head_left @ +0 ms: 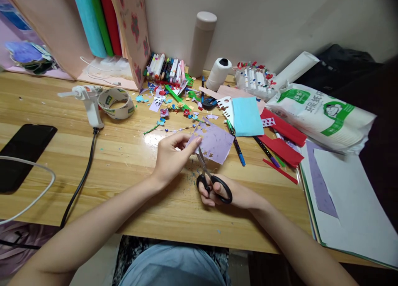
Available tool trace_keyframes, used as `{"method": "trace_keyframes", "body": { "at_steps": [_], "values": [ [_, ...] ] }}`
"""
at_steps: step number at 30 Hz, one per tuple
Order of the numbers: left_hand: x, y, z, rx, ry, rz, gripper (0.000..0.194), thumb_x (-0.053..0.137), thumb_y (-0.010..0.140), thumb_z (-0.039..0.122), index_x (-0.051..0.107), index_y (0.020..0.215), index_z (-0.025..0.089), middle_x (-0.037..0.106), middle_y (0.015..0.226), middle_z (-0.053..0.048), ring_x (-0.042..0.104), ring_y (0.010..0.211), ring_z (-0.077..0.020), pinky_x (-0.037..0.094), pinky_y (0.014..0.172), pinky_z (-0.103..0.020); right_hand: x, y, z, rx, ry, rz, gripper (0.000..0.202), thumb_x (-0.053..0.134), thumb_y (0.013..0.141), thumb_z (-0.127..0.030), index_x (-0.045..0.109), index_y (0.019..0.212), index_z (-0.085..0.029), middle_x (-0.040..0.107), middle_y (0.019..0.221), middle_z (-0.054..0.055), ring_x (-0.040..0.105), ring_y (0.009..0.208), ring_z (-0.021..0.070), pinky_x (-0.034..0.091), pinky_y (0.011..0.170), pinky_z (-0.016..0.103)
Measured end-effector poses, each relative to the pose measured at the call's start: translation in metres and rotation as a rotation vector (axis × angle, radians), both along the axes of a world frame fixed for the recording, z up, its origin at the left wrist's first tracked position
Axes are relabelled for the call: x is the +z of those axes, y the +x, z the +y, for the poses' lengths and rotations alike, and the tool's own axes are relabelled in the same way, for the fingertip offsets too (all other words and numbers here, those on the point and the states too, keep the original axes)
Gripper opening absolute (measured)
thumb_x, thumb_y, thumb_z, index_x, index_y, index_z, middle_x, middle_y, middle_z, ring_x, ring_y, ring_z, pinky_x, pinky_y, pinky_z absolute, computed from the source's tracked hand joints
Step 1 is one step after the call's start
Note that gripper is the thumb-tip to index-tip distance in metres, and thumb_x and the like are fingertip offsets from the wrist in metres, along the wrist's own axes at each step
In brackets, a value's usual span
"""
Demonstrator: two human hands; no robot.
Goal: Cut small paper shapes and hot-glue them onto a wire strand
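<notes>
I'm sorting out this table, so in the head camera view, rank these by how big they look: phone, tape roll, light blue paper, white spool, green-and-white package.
1. Green-and-white package
2. Phone, as far as it shows
3. Tape roll and light blue paper, too alike to rank
4. White spool

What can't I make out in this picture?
All in the head view:
- Left hand: some fingertips, hidden behind the purple paper.
- Black phone: its left end, cut off by the picture's edge.
- Dark bundle: what it is, lost in shadow.
- Tape roll: its small print, too small and blurred.
</notes>
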State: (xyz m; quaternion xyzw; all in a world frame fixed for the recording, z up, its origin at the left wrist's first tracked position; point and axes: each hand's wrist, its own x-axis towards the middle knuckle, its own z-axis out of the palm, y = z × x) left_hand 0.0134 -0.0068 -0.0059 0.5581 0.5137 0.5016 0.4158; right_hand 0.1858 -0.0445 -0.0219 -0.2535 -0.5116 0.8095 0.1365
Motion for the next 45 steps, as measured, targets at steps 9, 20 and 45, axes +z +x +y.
{"method": "trace_keyframes", "body": {
  "at_steps": [9,20,45],
  "values": [
    [-0.0028,0.0065,-0.0058,0.011,-0.066,-0.100,0.024,0.063,0.077,0.037,0.063,0.066,0.016,0.057,0.061,0.001,0.047,0.057,-0.0093,0.037,0.053,-0.021,-0.0005,-0.0035,-0.0011,-0.053,-0.001,0.024,0.060,0.044,0.072,-0.076,0.041,0.074,-0.015,0.042,0.059,-0.003,0.033,0.051,0.0077,0.025,0.050,0.022],
    [-0.0044,0.0063,-0.0045,0.041,-0.078,-0.137,0.027,0.061,0.078,0.038,0.065,0.065,0.015,0.053,0.054,0.002,0.045,0.050,-0.0078,0.035,0.047,-0.019,-0.0043,-0.0044,-0.0021,-0.057,-0.026,0.048,0.058,0.048,0.073,-0.072,0.043,0.076,-0.014,0.042,0.059,-0.003,0.032,0.051,0.0070,0.024,0.049,0.021],
    [-0.0078,0.0096,-0.0060,0.034,-0.133,-0.294,0.021,0.065,0.075,0.035,0.065,0.073,0.015,0.067,0.066,0.000,0.064,0.054,-0.0095,0.051,0.052,-0.016,-0.0056,-0.0098,-0.0050,-0.154,-0.032,0.076,0.057,0.046,0.074,-0.072,0.042,0.076,-0.015,0.042,0.060,-0.003,0.032,0.051,0.0071,0.024,0.050,0.021]
  ]
}}
